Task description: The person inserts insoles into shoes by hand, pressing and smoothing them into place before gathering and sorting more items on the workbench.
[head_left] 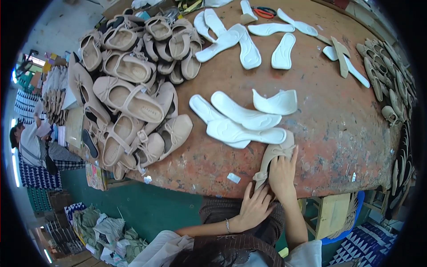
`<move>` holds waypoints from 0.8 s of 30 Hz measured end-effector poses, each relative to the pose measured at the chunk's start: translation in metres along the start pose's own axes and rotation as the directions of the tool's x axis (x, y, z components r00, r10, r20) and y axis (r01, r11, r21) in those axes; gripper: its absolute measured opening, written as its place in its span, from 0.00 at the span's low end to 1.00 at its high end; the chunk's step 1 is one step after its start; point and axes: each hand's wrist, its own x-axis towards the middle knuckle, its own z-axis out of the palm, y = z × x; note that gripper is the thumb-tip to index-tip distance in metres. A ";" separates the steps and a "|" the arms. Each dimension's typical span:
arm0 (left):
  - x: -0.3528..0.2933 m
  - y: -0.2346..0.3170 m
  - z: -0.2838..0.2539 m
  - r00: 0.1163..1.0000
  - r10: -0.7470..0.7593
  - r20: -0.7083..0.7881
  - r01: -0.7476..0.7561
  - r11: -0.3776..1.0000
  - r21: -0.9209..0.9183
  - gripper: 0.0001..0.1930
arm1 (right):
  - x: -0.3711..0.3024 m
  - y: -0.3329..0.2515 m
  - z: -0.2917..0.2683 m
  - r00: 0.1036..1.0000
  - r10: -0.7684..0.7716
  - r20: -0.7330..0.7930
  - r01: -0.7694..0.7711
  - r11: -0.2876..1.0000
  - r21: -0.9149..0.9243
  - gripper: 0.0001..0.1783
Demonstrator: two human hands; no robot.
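Observation:
A beige ballet flat (285, 141) with a small bow lies at the table's front edge, toe pointing away from me. My right hand (283, 175) reaches over it from the right, its bent fingers dipping into the shoe opening. At the heel end, my left hand (255, 209) curls its fingers round the shoe. The palms hide most of the heel and whatever lies inside. Just beyond the toe rest white moulded insoles (244, 132), overlapping one another, and a curved white insole (276, 103) stands on its edge behind them.
A heap of beige strapped flats (129, 100) covers the table's left side. Several white insoles (283, 51) and red-handled pliers (264, 12) lie along the far side. More shoes (387, 71) pile up at the right rim. Another person (35, 138) is at far left.

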 end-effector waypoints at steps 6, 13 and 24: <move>0.059 -0.043 -0.060 0.974 0.081 0.213 0.009 0.920 -0.392 0.11 | -0.005 0.046 -0.072 0.984 0.168 -0.063 -0.050 0.593 0.804 0.18; 0.043 -0.150 -0.343 0.815 -0.139 -0.563 0.149 0.988 -0.027 0.37 | 0.043 0.058 -0.048 0.926 0.214 -0.312 0.053 0.744 0.666 0.29; 0.252 -0.224 -0.352 0.921 0.279 -0.273 0.304 -0.077 0.949 0.32 | 0.100 0.084 -0.009 0.963 -0.097 -0.251 0.210 0.854 0.476 0.32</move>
